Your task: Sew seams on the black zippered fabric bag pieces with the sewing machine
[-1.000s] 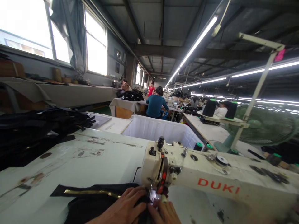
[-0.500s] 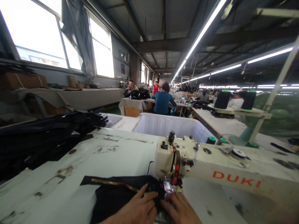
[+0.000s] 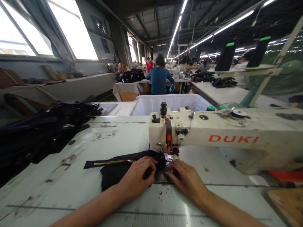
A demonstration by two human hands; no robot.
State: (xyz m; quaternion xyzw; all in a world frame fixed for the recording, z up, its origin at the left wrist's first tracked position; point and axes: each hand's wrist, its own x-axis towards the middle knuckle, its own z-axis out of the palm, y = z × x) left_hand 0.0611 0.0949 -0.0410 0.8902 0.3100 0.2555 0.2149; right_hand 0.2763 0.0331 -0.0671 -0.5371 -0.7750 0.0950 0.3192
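Observation:
A piece of black fabric (image 3: 113, 175) lies flat on the sewing table, with a gold-toothed zipper (image 3: 111, 162) along its upper edge. Its right end reaches the presser foot (image 3: 168, 157) of a cream sewing machine (image 3: 196, 126) lettered DUKI. My left hand (image 3: 139, 172) is over the fabric's right part, thumb and curled fingers pinched on its near edge. Just right of the presser foot, my right hand (image 3: 186, 177) is bent, its thumb and forefinger drawn together close to the fabric's end. What those fingertips hold is hidden.
Dark fabric pieces (image 3: 42, 132) are heaped on the table's left. Behind the machine stands a white plastic bin (image 3: 163, 100). Thread cones (image 3: 226, 57) sit on a stand at right, near a green fan (image 3: 279, 72). A person in blue (image 3: 161, 78) sits farther ahead.
The camera view has tilted down, showing more of both forearms and the table's front ruler. My left fingers, stretched over the fabric before, have curled into a pinch. The zipper lies straighter.

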